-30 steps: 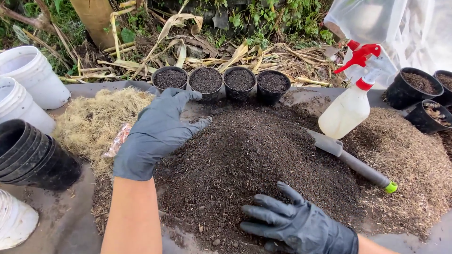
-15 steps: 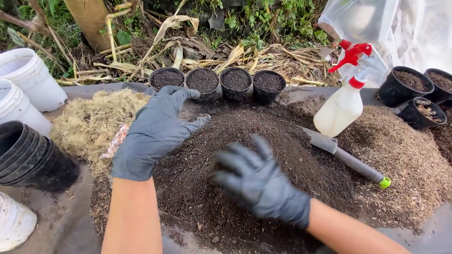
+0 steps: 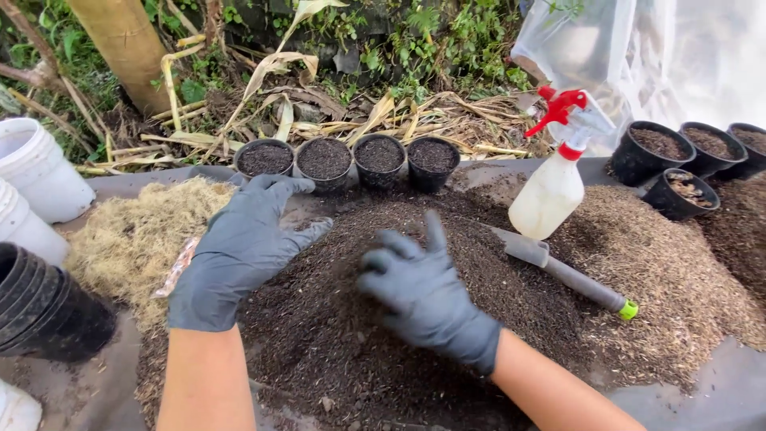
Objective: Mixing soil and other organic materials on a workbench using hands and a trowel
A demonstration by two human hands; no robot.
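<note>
Both my hands wear dark grey gloves over a mound of dark soil (image 3: 375,335) on a grey sheet. My left hand (image 3: 243,251) lies flat, fingers spread, on the mound's left edge beside a pile of dry straw-coloured fibre (image 3: 132,235). My right hand (image 3: 423,291) hovers over the middle of the mound, fingers apart and slightly curled, holding nothing. Several small black pots (image 3: 351,160) filled with soil stand in a row just beyond the mound.
A white spray bottle with a red trigger (image 3: 554,179) stands at the right, a grey trowel (image 3: 566,275) lying below it. Brown husk heap (image 3: 670,279) at right. More black pots (image 3: 678,156) far right, stacked black pots (image 3: 40,319) and white buckets (image 3: 36,172) at left.
My right hand has moved from the near edge of the soil mound up and left to its middle. My left hand has stayed in place.
</note>
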